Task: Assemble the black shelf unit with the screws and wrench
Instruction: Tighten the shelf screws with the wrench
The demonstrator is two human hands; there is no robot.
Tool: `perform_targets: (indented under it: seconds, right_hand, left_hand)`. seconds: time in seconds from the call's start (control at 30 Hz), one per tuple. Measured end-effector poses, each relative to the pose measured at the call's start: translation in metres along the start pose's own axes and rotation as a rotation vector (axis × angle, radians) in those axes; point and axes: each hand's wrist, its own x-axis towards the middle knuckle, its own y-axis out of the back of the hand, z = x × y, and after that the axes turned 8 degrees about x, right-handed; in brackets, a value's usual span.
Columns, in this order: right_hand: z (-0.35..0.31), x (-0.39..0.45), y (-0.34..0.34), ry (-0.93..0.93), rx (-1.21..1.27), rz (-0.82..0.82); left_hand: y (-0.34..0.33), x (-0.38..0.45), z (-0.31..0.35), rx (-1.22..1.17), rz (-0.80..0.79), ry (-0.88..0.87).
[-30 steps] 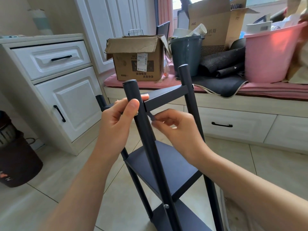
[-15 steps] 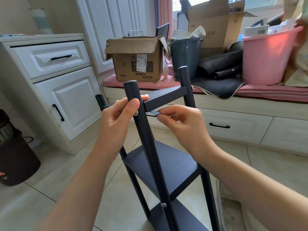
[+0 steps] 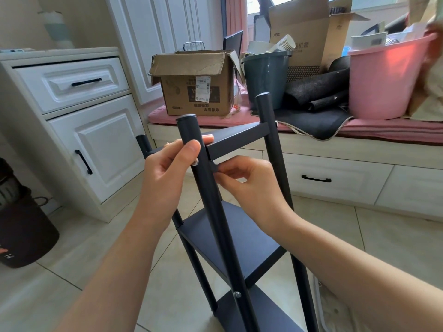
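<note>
Black shelf unit [image 3: 237, 240] stood at frame centre on the tiled floor [image 3: 100, 255]. Her left hand [image 3: 167, 168] stayed curled round the near post, while her right hand [image 3: 249, 180], pinching the small wrench [image 3: 214, 167], had swung it slightly lower against the post.

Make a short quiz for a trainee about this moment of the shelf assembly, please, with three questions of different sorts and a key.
1. True or false: the left hand grips the front post near the top shelf.
2. What does the right hand pinch? A) a paper cup B) the small dark wrench beside the post C) a drawer handle
3. Fill in: lower on the front post a silver ____ is already in place.

Key: 1 true; 2 B; 3 screw
</note>
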Motion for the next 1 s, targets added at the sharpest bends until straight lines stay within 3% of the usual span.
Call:
perform_targets:
  seconds: [0.43,1.0]
  right_hand:
    - [0.0,0.005,-0.023,-0.082,0.095,0.008]
    - [0.003,-0.003,0.027,0.136,0.037,-0.009]
  left_hand:
    - [-0.001,0.0,0.0,0.002,0.001,-0.01]
    - [0.003,-0.001,-0.001,0.042,-0.041,-0.035]
